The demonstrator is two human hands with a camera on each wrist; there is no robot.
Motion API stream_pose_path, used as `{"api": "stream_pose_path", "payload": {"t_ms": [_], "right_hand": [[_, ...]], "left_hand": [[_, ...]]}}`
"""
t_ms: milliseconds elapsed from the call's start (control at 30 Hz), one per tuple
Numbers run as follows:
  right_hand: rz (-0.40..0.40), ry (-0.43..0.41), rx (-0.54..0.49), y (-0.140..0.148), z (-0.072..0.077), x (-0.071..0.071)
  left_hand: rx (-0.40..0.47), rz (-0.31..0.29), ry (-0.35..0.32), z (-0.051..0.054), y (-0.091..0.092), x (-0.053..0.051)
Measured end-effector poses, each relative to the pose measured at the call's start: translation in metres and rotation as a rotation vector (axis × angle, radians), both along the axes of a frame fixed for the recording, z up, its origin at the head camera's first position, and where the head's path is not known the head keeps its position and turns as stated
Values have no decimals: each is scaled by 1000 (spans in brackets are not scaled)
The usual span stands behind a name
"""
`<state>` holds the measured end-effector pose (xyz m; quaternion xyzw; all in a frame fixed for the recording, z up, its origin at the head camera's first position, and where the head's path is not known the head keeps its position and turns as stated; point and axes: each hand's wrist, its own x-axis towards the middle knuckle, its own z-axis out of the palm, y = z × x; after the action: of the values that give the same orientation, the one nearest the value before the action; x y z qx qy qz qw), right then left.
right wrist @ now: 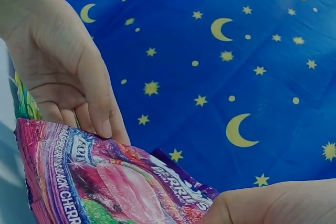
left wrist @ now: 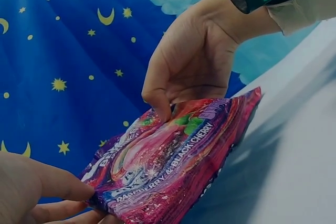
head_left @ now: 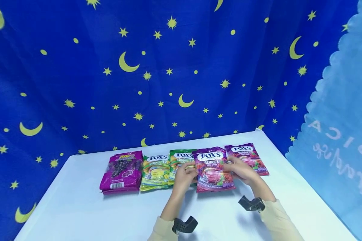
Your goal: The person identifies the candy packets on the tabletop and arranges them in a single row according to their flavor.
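Observation:
A purple and pink candy bag labelled FOX'S Berries is held between both hands, its printed front showing. My left hand pinches its left edge, thumb on the front, as the left wrist view also shows at the bag's corner. On the opposite edge, my right hand grips the bag with thumb and fingers. Just beyond the right hand lies a second FOX'S Berries bag. Behind the left hand, a green and yellow FOX'S Spring Tea bag is partly covered.
Another Spring Tea bag lies to the left, beside a magenta candy bag with dark berries printed on it. The bags are in a row on a white table. Behind hangs a blue star-and-moon curtain; light blue cloth borders the right.

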<state>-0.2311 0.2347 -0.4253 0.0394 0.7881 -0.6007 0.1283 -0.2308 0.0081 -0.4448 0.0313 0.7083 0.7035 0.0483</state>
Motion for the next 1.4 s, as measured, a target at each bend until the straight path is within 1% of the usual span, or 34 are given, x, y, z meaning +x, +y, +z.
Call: {"api": "stream_pose_path", "payload": {"t_ms": [100,167,233,300,467,567,633,733,833,1000,1067,1200,1267,1400], "right_hand": [[10,-13,-11,-5,-1,3],[16,-19,-24,-6,-2,4],[17,-9,-23,-5,-1,4],[24,5,-28,-3,1,1],[55,16,-42,0,8,-7],[70,23,-47,-2,11,-9],[77,25,-42,-4,12,-7],[84,19,-31,-6,11,-2],[89,14,-29,-5,12,3],[100,20,-36,-2,16,5],[115,15,-41,-3,17,4],[136,1,-48,-5,18,3],[145,-4,-60,-6,17,4],[165,-11,-78,-9,16,5]], "left_hand": [[-35,9,17,0,-5,5],[-49,7,21,-1,-7,6],[-60,-1,24,0,-6,4],[-69,-4,31,2,-5,1],[-86,0,14,8,-4,-7],[-90,7,15,10,-7,-8],[-92,7,20,11,-10,-8],[-113,-4,21,10,-13,-5],[-139,-30,26,11,-14,-5],[-169,-75,59,18,-16,-8],[-179,-85,59,21,-19,-9],[-174,-106,43,24,-26,-8],[-155,-119,31,25,-29,-6],[-144,-122,4,26,-34,-2]]}}
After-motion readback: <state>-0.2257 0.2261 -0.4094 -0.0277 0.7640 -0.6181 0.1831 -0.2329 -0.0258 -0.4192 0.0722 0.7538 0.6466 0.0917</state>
